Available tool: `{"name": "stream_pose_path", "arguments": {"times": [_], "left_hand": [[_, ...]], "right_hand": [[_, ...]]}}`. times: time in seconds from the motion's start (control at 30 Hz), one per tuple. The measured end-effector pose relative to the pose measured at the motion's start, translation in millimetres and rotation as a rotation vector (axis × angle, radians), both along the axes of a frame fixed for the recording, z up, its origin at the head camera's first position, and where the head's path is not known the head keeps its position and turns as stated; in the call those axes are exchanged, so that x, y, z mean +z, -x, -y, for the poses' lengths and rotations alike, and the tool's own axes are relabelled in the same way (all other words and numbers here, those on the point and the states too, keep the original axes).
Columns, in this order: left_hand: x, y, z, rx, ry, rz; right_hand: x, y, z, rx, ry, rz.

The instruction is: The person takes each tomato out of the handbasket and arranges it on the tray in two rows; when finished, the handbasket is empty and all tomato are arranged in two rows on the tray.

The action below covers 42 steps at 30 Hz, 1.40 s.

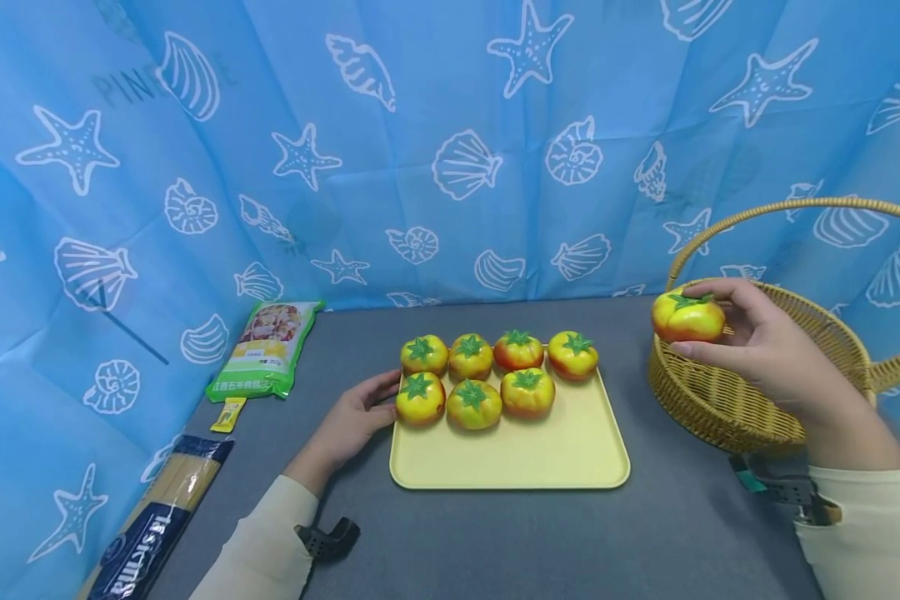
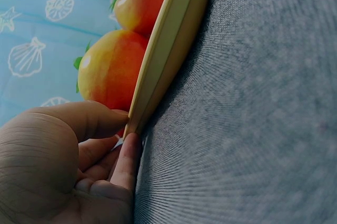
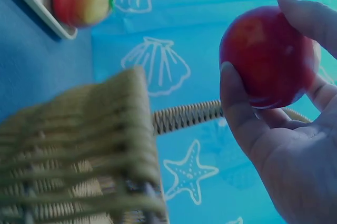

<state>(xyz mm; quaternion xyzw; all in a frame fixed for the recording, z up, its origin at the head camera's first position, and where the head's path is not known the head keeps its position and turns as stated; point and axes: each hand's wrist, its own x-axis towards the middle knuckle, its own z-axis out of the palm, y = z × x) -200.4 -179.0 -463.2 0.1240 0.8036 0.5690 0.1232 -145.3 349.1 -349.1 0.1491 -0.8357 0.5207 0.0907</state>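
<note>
My right hand (image 1: 772, 350) grips a yellow-and-red tomato (image 1: 687, 317) with a green leafy top, held up over the left rim of a wicker basket (image 1: 690, 408). In the right wrist view the tomato's red underside (image 3: 268, 58) faces the camera, with fingers and thumb round it. My left hand (image 1: 352, 425) pinches the left edge of a pale yellow tray (image 1: 510, 462), thumb at the rim and a finger beneath, as the left wrist view shows. Several similar tomatoes (image 1: 474, 405) sit in two rows on the tray's far half, three of them in the nearer row.
The basket's tall handle (image 1: 795, 204) arches over it at the right. At the left lie a green food packet (image 1: 266, 350), a small yellow sachet (image 1: 228, 414) and a pack of spaghetti (image 1: 161, 517). A blue shell-patterned curtain (image 1: 420, 150) hangs behind the grey table.
</note>
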Motion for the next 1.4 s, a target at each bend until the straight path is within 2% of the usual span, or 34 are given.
{"name": "stream_pose_path", "arguments": {"times": [0.53,0.9,1.13,1.3,1.4], "left_hand": [[1.2,-0.9,-0.5,0.011,0.008,0.005],[1.4,-1.0,-2.0,0.025,0.006,0.023],[-0.4,0.3,-1.2,0.023,0.006,0.021],[-0.6,0.3,-1.4,0.022,0.009,0.022],[-0.1,0.0,-1.3,0.026,0.017,0.018]], "right_hand": [[-13.4,6.5,43.4,0.203,0.073,0.062],[-18.4,8.9,57.7,0.254,0.003,0.143],[-22.1,10.6,62.1,0.274,0.04,0.181],[-23.1,9.8,62.8,0.258,-0.08,0.201],[-25.6,10.5,63.6,0.287,-0.14,0.218]]}}
